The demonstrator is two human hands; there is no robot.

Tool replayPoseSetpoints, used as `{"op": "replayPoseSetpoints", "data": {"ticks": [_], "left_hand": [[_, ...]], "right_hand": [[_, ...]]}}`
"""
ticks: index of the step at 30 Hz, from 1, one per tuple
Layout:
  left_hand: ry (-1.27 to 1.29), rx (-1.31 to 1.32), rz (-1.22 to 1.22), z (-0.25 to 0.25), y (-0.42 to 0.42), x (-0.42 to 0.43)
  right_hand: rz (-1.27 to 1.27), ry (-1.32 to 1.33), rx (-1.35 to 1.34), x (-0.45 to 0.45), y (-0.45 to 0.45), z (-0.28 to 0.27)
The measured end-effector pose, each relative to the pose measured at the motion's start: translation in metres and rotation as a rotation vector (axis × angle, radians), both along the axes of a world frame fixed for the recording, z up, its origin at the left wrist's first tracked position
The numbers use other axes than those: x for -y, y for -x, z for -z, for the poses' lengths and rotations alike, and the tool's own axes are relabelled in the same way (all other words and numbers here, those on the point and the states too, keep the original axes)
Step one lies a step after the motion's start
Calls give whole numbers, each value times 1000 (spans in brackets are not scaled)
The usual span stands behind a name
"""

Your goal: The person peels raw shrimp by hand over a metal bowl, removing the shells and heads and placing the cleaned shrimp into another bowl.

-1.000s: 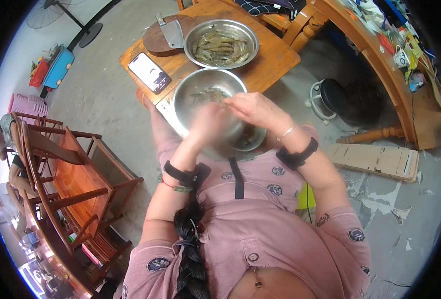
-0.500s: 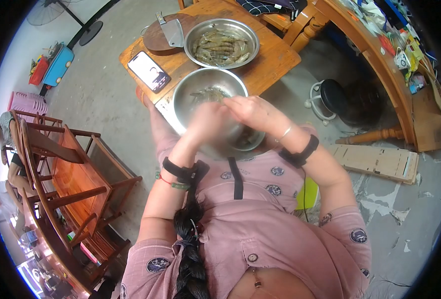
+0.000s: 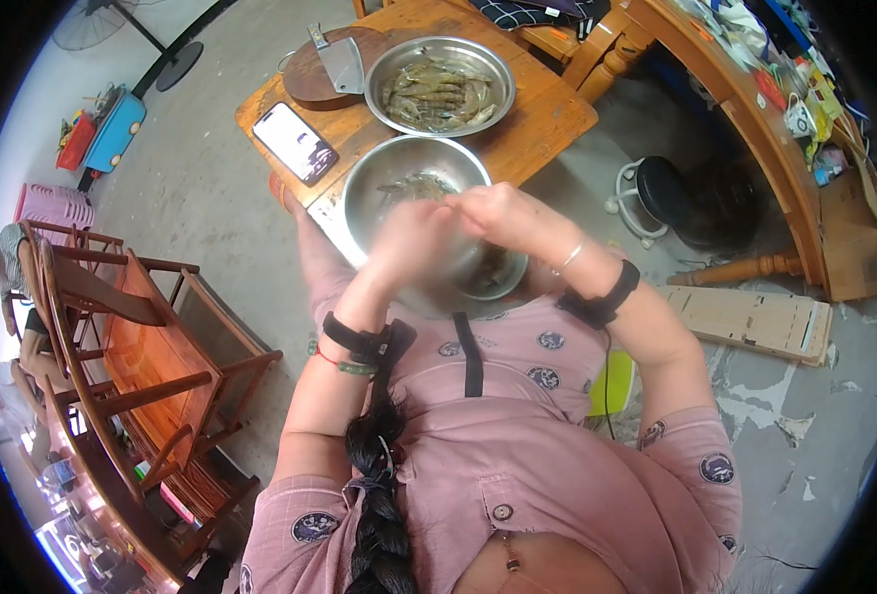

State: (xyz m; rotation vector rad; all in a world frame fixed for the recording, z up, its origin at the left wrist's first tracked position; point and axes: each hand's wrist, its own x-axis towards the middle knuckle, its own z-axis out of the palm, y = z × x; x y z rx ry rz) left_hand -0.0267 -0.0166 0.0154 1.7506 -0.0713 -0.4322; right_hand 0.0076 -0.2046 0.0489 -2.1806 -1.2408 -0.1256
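A: How do our hands stand over the near bowl (image 3: pixel 369 188)?

B: Our right hand (image 3: pixel 506 216) is closed in a pinch, thumb and fingertips drawn together and pointing left, right up against our left fingers. Our left hand (image 3: pixel 413 243) is blurred, with its fingers bent in towards the right; we cannot tell how far open it is.

A: And what do we have between them?

B: We can't make it out. The fingers and the blur cover whatever may be there, so its long axis is hidden too.

A: Where are the shrimp, then, and which way do they point?

B: We see some near shrimp (image 3: pixel 413 186) at the bottom of the near bowl, just beyond our left hand, lying in a loose heap. The far shrimp (image 3: pixel 443 91) fill the far bowl (image 3: pixel 504 71) on the table (image 3: pixel 542 124). Several in the middle have their long axes roughly sideways to us, while others lie aslant. We cannot tell which ends are heads.

A: What else is about?

B: A third bowl (image 3: pixel 503 290) shows partly below our right hand. On the table we have the phone (image 3: pixel 295 144), and the cleaver (image 3: pixel 341 67) lying on the round board (image 3: pixel 309 79), left of the far bowl.
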Motion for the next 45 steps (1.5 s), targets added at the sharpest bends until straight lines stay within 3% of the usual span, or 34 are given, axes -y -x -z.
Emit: {"op": "replayPoseSetpoints", "data": {"ticks": [5, 10, 13, 15, 23, 26, 30, 31, 33, 45], "left_hand": [[96, -70, 0, 3, 0, -1], [170, -146, -71, -13, 0, -3], [89, -46, 28, -17, -1, -5], [195, -168, -36, -21, 1, -4], [223, -208, -48, -16, 1, -2], [234, -202, -44, -4, 0, -2], [304, -261, -79, -15, 2, 0], [305, -259, -80, -10, 0, -2], [135, -17, 90, -1, -5, -8], [50, 48, 90, -4, -1, -1]], "right_hand": [[-21, -111, -59, -2, -1, -2], [-20, -42, -40, -4, 1, -10], [-10, -19, -43, -4, -1, -7], [0, -21, -34, -4, -1, -5], [20, -52, 8, 0, -4, -1], [34, 84, -26, 3, -6, 0], [24, -28, -3, -1, -5, 1], [9, -105, -5, -3, -4, 0], [2, -55, -28, -3, 0, -6], [-10, 91, -22, -1, 0, -12]]}}
